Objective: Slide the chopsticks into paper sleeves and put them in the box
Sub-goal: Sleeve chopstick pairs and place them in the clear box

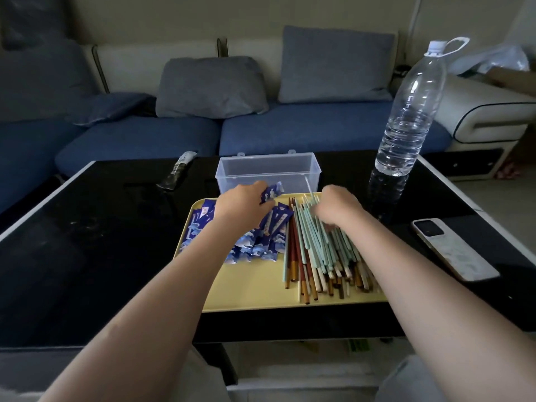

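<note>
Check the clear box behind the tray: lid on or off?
Off. The clear box is open-topped; its inner walls show, and no lid is visible on it.

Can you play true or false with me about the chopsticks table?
1. The clear plastic box sits behind the yellow tray. True.
2. The big clear water bottle lies on its side. False: it stands upright.
3. The left hand holds a blue paper sleeve. True.
4. The pile of chopsticks lies on the tray's left side. False: it lies on the right, under the right hand.
5. A white phone lies inside the box. False: it lies on the black table, right of the tray.
</note>
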`<state>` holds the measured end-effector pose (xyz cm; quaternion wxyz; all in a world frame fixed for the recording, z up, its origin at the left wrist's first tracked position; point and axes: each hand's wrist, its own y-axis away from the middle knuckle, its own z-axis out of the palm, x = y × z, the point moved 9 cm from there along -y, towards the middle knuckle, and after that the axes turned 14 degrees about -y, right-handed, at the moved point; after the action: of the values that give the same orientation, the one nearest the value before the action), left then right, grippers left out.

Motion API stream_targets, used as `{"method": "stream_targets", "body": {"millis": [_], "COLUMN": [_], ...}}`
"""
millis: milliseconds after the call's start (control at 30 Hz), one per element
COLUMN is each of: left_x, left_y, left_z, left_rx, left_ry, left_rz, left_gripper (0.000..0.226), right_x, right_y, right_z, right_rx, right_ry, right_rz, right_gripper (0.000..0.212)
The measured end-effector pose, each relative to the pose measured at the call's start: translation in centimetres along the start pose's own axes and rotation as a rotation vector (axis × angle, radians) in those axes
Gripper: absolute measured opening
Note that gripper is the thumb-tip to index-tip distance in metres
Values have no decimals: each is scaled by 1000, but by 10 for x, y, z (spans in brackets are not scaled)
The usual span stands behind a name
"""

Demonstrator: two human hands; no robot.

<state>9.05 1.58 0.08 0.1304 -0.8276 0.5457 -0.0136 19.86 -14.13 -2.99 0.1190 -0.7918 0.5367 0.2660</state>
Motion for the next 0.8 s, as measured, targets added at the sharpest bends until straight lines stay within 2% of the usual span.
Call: {"method": "stream_targets", "body": {"millis": [100, 167, 233, 300, 633, 800], "left_x": [-6, -10, -15, -19, -31, -17], "left_y": [5, 8, 11, 14, 19, 17], "left_z": [11, 12, 10, 8, 12, 10], "left_rx": [-44, -41, -23, -4, -53, -85], "left_ry": [-26, -38, -48, -53, -34, 6], "left_rz": [-10, -18, -29, -53, -128, -27], "left_gripper": [23, 24, 25, 29, 28, 32], "right_x": [-4, -8, -16, -22, -31, -43], "right_y": [0, 5, 11, 10, 7, 14], "right_z": [-15, -20, -19, -16, -17, -12], "right_rx": [30, -3, -61, -90, 77, 28], "right_ry": [-287, -480, -559, -494, -172, -245], "right_rz": [-94, -134, -175, -213, -277, -373], "right_gripper": [19, 16, 25, 32, 30, 19]}}
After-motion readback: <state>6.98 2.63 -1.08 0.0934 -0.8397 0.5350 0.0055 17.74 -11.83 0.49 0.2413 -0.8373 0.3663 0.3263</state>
